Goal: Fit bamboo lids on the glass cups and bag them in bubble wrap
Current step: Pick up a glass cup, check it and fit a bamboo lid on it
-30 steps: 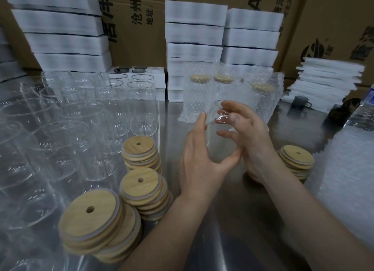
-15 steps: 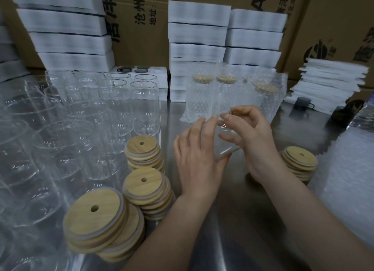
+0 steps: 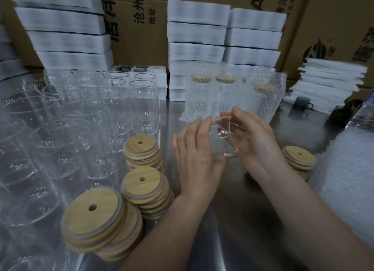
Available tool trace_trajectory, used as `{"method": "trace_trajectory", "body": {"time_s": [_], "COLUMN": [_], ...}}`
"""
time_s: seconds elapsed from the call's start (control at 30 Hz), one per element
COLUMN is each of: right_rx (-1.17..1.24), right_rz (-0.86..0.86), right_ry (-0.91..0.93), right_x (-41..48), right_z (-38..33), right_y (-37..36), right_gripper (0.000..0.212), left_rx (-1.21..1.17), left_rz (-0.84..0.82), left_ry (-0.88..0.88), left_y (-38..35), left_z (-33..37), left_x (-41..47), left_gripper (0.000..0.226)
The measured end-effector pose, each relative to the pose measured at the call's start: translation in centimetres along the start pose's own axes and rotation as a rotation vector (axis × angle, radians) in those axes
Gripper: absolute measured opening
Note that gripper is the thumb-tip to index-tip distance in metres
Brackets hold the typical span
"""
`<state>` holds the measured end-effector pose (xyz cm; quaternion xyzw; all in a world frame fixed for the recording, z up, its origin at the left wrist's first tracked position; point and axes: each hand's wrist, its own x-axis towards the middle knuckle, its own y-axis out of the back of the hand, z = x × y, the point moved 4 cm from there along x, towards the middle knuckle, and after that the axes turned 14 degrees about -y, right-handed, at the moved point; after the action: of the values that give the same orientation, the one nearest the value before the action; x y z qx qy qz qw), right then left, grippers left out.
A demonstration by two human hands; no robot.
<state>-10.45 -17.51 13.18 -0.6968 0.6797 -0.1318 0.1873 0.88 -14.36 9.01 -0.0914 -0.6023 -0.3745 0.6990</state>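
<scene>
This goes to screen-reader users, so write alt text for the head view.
A left hand and a right hand hold a clear cup over a steel table. Stacks of bamboo lids flank them; empty cups stand left, three bubble-wrapped lidded cups behind.

The scene was dim and cool-toned, lit softly from above. The brushed steel table (image 3: 232, 240) carried pale streaks of reflected light that ran toward its near edge. Small white glints dotted the rows of clear glass cups (image 3: 141, 109) on the left. Sharper glints sat on the single clear glass cup (image 3: 224, 135) between the left hand (image 3: 194, 155) and the right hand (image 3: 255, 145). Shadows were soft and pooled around the stacks of round bamboo lids (image 3: 143, 183). The wide lens bowed the far stacks of white foam sheets (image 3: 66, 42) and the brown cardboard boxes (image 3: 334, 28) outward at the edges. The nearest glasses on the left looked smeared and out of focus.
</scene>
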Motion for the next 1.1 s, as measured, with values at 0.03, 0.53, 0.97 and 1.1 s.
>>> {"method": "trace_trajectory", "body": {"time_s": [0.03, 0.53, 0.97, 1.1], "right_rx": [0.014, -0.238, -0.331, -0.258], "right_rz": [-0.017, -0.521, -0.207, -0.242], "right_ry": [-0.01, 0.021, 0.255, 0.173], "right_x": [0.1, -0.4, -0.4, -0.1], "right_z": [0.1, -0.3, 0.2, 0.5], "right_y": [0.0, -0.8, -1.4, -1.2], "right_gripper": [0.013, 0.052, 0.041, 0.036], "left_rx": [-0.011, -0.283, -0.181, -0.264], "left_rz": [0.014, 0.103, 0.028, 0.036], "left_ry": [0.004, 0.328, 0.222, 0.32], "left_y": [0.0, 0.4, 0.3, 0.2], "left_z": [0.0, -1.0, -0.6, -1.1], "left_x": [0.0, -0.4, 0.0, 0.1], "left_gripper": [0.092, 0.095, 0.094, 0.098]}}
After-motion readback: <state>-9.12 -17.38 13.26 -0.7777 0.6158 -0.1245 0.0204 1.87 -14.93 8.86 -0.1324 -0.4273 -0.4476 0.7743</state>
